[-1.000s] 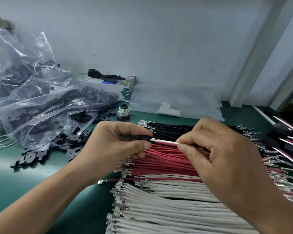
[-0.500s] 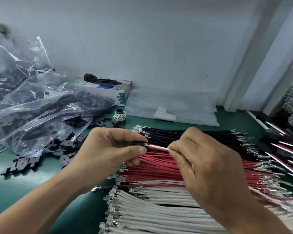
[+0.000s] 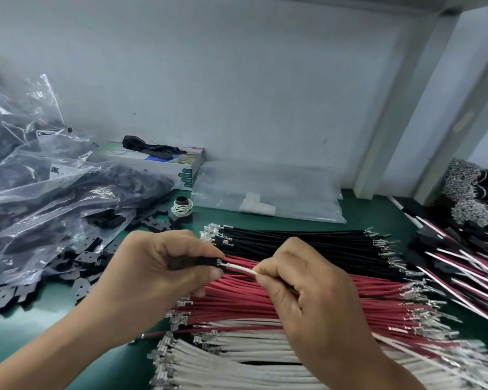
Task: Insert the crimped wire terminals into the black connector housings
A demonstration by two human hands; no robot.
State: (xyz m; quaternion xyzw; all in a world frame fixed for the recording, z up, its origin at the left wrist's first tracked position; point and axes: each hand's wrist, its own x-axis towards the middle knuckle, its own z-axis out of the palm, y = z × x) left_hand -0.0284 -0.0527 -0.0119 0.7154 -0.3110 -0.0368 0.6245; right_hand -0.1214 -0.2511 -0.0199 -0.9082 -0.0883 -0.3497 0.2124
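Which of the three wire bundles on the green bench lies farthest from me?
The black wire bundle. It lies nearest the wall, beyond the red wire bundle, while the white wire bundle lies closest to you.

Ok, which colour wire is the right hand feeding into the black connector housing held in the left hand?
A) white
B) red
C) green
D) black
A: the right hand pinches a white wire whose end meets the black connector housing gripped by the left hand, above the red wires and black wires lying on the bench.
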